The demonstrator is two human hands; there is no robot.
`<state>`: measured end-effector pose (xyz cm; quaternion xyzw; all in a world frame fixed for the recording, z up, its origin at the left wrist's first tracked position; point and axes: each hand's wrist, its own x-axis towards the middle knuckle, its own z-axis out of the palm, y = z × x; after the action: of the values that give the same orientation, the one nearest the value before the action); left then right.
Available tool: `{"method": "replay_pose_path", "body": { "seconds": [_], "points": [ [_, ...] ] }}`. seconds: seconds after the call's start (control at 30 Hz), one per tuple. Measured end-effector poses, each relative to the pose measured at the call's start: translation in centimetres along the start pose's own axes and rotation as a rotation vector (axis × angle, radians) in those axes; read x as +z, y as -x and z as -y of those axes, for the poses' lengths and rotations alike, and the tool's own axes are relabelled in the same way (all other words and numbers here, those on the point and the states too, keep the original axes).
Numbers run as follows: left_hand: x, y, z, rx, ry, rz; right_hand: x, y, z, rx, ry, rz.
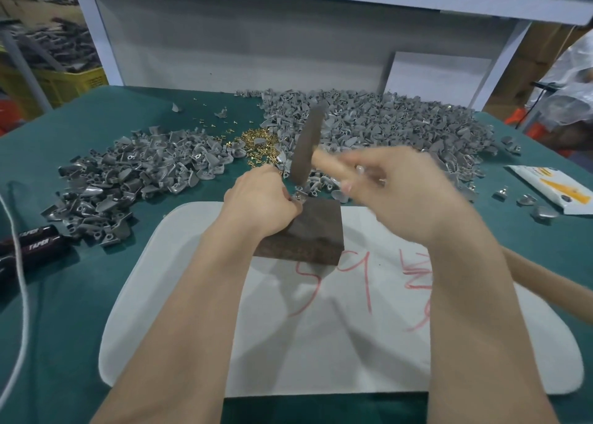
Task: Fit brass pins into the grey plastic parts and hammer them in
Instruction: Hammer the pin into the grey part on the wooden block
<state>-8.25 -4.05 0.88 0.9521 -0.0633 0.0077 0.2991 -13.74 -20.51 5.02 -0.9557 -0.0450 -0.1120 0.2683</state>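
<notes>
**Stage:** hammering, one piece in work.

**Piece:** The grey part (pixel 299 195) sat on the far left corner of the dark block (pixel 308 231). The left hand (pixel 261 205) pinched it there, fingers bunched tight round it. Whether its pin was seated could not be told.

**Tool:** The right hand (pixel 401 192), right of the block and above it, was blurred. Its fingers curled round the wooden handle of the hammer (pixel 306 147), whose head was raised over the block's far edge.

**Stock:**
- Brass pins (pixel 256 146) were heaped just beyond the block.
- One heap of grey parts (pixel 128 179) lay to the block's far left.
- A larger heap (pixel 385 125) lay beyond the block and to its right.

**Progress:** Which heap was finished could not be told. Judged by bulk, much work remained.
</notes>
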Motion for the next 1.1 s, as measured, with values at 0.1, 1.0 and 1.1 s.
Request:
{"method": "replay_pose_path", "body": {
  "seconds": [0.1,1.0,1.1],
  "points": [
    [0.0,-0.1,0.0,-0.008,-0.002,-0.007,0.4,0.1,0.2,0.008,0.077,0.122],
    [-0.3,0.5,-0.4,0.065,0.022,0.062,5.2,-1.8,-0.2,0.109,-0.081,-0.024],
    [-0.2,0.5,-0.3,0.078,0.038,0.049,5.7,-2.0,0.0,0.102,-0.076,-0.029]
  ]
}}
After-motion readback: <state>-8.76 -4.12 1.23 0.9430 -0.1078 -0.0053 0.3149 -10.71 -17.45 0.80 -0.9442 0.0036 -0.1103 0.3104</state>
